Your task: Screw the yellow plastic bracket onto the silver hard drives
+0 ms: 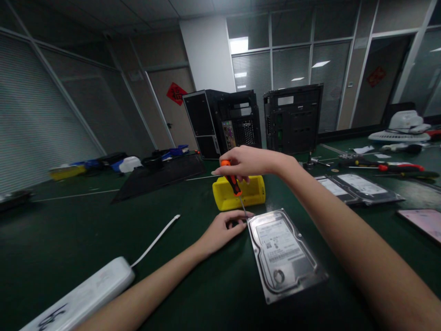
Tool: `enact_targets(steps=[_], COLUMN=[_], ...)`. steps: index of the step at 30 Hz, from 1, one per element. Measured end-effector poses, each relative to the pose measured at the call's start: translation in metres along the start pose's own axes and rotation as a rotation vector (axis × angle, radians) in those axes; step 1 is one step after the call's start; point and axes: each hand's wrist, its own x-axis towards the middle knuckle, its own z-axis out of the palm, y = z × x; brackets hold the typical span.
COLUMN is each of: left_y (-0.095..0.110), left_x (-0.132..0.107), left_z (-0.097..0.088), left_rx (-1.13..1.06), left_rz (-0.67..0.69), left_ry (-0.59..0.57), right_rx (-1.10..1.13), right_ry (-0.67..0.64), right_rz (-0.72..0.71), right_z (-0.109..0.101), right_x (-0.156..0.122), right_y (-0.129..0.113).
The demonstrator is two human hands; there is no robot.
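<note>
A silver hard drive [280,253] with a white label lies flat on the dark green table. My right hand [246,163] is closed around the orange and black handle of a screwdriver [234,184]. The screwdriver tilts, its shaft running down to the drive's upper left corner. At that same corner my left hand [225,230] rests on the table, its thumb and fingers curled together against the drive's edge. Whether a small screw sits at the tip is too small to tell. Just behind both hands is a yellow plastic bin [257,191].
Two more hard drives [361,184] lie at the right, near a pink phone-like slab [423,220] and several hand tools [396,168]. Black computer cases [292,117] stand at the back. A white power strip [86,294] with its cable lies front left, a black mat [161,177] beyond.
</note>
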Motion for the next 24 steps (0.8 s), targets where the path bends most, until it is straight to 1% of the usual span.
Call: enact_targets(steps=[6, 8, 13, 15, 17, 21, 24], left_y=[0.0006, 0.0005, 0.0002, 0.0004, 0.0005, -0.0003, -0.0022], left_x=[-0.0004, -0.0003, -0.0001, -0.0002, -0.0004, -0.0006, -0.0004], left_z=[-0.0002, -0.0001, 0.0006, 0.0007, 0.0005, 0.0002, 0.0006], left_rx=[0.010, 0.012, 0.026, 0.024, 0.017, 0.002, 0.016], left_rz=[-0.004, 0.002, -0.008, -0.010, -0.010, -0.003, -0.007], left_ry=[-0.002, 0.000, 0.006, 0.005, 0.003, 0.003, 0.009], right_rx=[0.006, -0.027, -0.221, -0.243, -0.214, -0.059, -0.013], right_ry=[-0.012, -0.010, 0.103, 0.113, 0.094, 0.014, 0.008], right_rz=[0.013, 0.007, -0.021, -0.020, -0.011, 0.044, 0.048], right_z=[-0.0009, -0.0008, -0.0005, -0.0005, -0.0006, -0.0011, -0.0020], right_x=[-0.0011, -0.0014, -0.0002, 0.0000, -0.0005, -0.0022, -0.0026], right_y=[0.0020, 0.0030, 0.0036, 0.0034, 0.0035, 0.0053, 0.0060])
